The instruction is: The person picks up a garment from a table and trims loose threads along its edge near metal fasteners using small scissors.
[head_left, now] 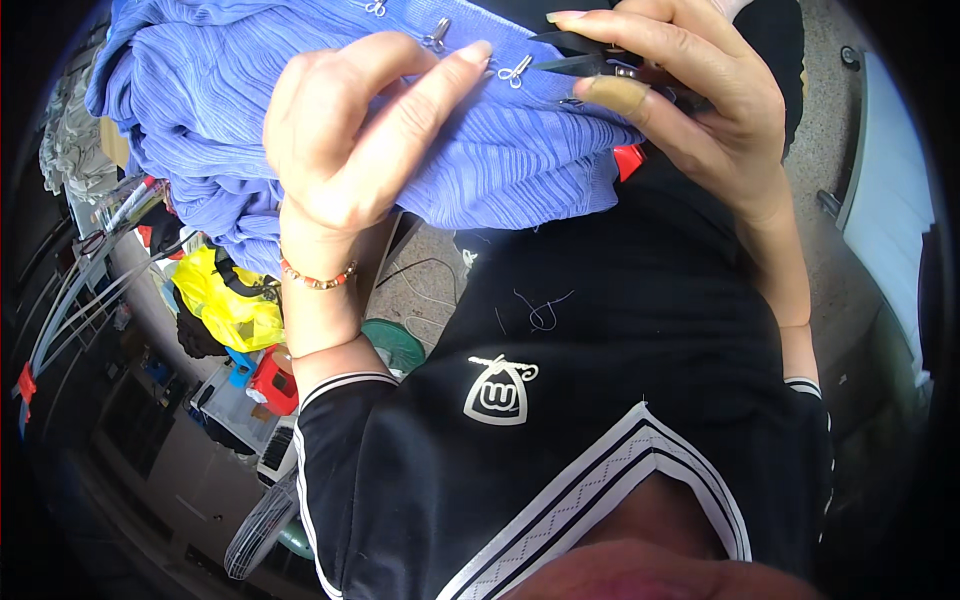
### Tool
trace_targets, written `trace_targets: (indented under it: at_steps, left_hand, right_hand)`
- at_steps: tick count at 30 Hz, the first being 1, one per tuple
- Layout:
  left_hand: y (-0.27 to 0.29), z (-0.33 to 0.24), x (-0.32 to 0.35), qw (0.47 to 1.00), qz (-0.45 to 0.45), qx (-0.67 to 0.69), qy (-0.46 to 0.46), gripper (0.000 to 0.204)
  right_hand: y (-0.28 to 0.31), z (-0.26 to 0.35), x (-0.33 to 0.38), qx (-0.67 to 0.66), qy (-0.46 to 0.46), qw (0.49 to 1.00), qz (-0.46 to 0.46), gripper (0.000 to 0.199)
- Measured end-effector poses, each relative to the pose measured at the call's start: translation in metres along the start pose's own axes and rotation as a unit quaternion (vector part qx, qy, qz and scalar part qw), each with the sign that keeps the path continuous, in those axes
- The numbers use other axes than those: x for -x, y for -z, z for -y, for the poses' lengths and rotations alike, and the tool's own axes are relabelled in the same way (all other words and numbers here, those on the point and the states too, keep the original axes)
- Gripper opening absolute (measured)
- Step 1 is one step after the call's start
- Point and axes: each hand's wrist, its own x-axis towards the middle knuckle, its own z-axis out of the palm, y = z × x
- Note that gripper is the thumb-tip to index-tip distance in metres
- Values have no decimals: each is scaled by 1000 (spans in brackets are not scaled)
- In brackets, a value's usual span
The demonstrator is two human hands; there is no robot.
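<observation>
Head view, left hand (350,140): grips blue ribbed fabric (300,90), fingers curled over bunched cloth, index finger (440,75) stretched twd a small metal hook (514,70) on the fabric edge.
Head view, right hand (690,90): closed around black thread snips (580,55), blades pointing left, tips just beside the hook; thumb w/ tan bandage (615,93) pressing underneath.
Fabric: big bunched pile, top centre-left, held up in front of the chest, over the lap; ribbed texture, folds hanging down left.
Hooks: three silver ones in a row along the upper edge, one at (436,38), another at (374,8), third b/w fingertip and snips.
Left wrist: beaded bracelet (318,278), orange and pale beads.
Clothing: black shirt (560,400) w/ white striped trim at sleeve and collar, white emblem on chest, loose thread bits on front.
Red bit (627,160): peeks out under fabric at right, can't tell what.
Left bkgd: yellow bag (225,300), red container (275,380), white fan grille (262,525) lower down, blurred clutter beyond.
Right bkgd: speckled floor (830,120), pale panel near the rim.
</observation>
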Motion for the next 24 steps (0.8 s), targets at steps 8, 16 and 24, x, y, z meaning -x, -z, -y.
trace_targets:
  at_steps: [8, 16, 24]
  left_hand:
    - [3, -9, -3, 999, 36, 10, 35, 27]
    - [7, -12, 4, 986, 69, 82, 125, 20]
    - [11, -22, 3, 978, 57, 118, 161, 14]
  right_hand:
    - [8, 18, -8, 31, -65, 997, 31, 41]
    - [9, 21, -12, 34, -78, 995, 54, 41]
    - [10, 31, -17, 1, -136, 989, 54, 42]
